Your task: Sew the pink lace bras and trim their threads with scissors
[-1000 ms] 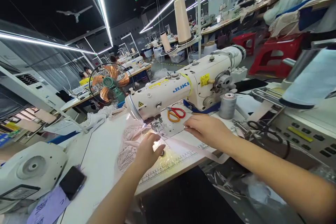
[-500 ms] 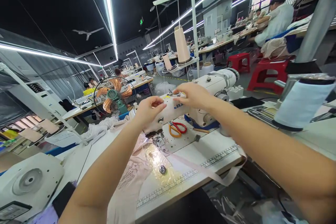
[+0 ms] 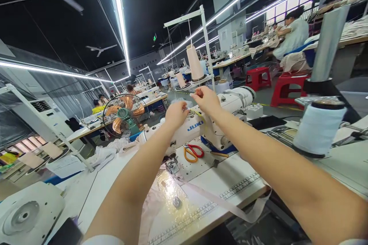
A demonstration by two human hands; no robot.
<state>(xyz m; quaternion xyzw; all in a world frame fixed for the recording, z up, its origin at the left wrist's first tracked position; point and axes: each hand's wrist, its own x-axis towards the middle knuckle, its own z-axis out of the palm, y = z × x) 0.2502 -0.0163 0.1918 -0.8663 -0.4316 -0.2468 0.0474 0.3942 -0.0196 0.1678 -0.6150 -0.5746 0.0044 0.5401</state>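
Note:
Over the top of the white sewing machine (image 3: pixel 211 128), both of my hands are raised. My left hand (image 3: pixel 176 115) is pinched close above the machine head, near its small metal thread guide. My right hand (image 3: pixel 206 100) is a little higher and to the right, thumb and fingertips together; anything between the fingers is too thin to make out. Behind them, a large beige thread cone (image 3: pixel 195 63) and a smaller thread cone (image 3: pixel 180 79) stand on the thread stand. Below lie scissors (image 3: pixel 194 153) with red and orange handles. Pale fabric (image 3: pixel 152 203) lies left of the needle area.
A pale strip (image 3: pixel 221 200) trails over the table's front edge, across a printed ruler (image 3: pixel 212 204). On the right stands a light-blue thread cone (image 3: pixel 320 128) beside a metal post (image 3: pixel 330 46). A fan (image 3: pixel 125 114) is behind left; red stools (image 3: pixel 258 79) and a seated person are behind right.
My right hand has lifted slightly off the machine top, its fingers now pinched. My left hand has shifted right along the machine head. The machine's lettering is now uncovered, and the view has tilted slightly.

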